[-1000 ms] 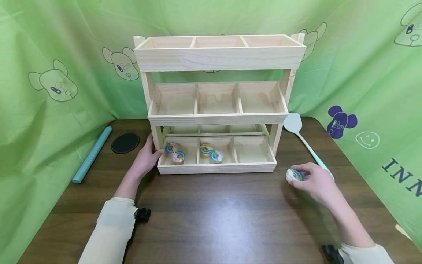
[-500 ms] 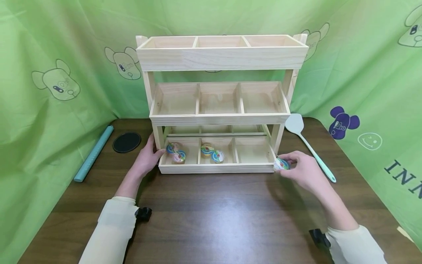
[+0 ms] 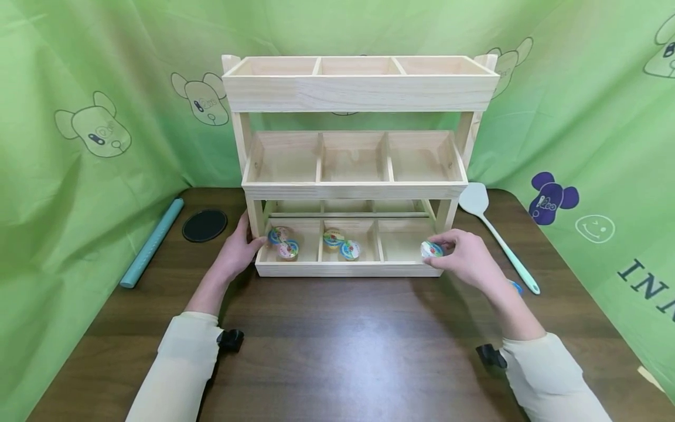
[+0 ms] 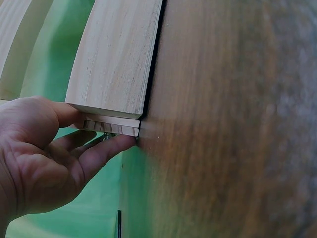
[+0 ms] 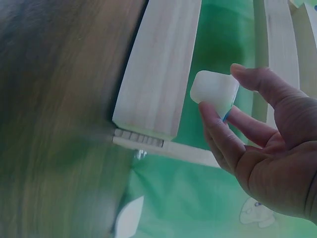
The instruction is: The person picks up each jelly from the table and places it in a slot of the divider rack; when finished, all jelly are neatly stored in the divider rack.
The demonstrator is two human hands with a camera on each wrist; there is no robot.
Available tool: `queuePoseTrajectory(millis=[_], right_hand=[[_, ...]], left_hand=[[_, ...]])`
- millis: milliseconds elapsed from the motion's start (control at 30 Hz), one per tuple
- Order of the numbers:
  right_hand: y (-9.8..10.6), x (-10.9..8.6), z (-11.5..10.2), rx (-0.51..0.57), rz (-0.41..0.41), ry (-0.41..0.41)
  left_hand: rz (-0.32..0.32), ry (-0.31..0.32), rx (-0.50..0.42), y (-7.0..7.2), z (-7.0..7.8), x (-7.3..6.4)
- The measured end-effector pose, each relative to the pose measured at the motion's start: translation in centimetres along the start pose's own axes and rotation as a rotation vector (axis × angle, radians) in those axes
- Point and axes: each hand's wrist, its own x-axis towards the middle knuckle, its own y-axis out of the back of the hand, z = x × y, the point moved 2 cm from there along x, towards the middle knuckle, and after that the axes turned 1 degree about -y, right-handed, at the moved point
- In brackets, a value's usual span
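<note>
A pale wooden three-tier rack [image 3: 343, 269] with divided boxes stands on the table. My left hand [image 3: 235, 253] grips its lower left end; in the left wrist view the thumb and fingers lie around the side board [image 4: 111, 128]. My right hand [image 3: 469, 258] pinches a small jelly cup [image 3: 431, 249] between thumb and fingers. The cup is over the right compartment of the bottom box, its colourful lid towards the head camera and its pale body [image 5: 213, 89] showing in the right wrist view. Two jelly cups [image 3: 287, 250] lie in the left compartment and two others [image 3: 350, 250] in the middle one.
On the left are a black round disc [image 3: 204, 225] and a light blue rod [image 3: 153, 241]. A pale spatula [image 3: 501, 240] lies right of the rack. Something blue [image 3: 515, 286] is partly hidden behind the right forearm. Green printed cloth [image 3: 105, 193] surrounds the brown table [image 3: 327, 351].
My right hand has carried the jelly cup leftward from beside the rack to over the bottom box's right compartment. My left hand has kept its place on the rack.
</note>
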Motion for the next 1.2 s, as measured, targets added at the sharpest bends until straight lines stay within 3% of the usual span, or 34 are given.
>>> queuePoseTrajectory(millis=[833, 1200], right_hand=[[-5.0, 6.1, -0.6, 0.056, -0.072, -0.045], [-6.6, 7.1, -0.9, 0.019, -0.110, -0.086]], left_hand=[[0.010, 0.008, 0.027, 0.1, -0.2, 0.0], [0.011, 0.002, 0.038, 0.1, -0.1, -0.1]])
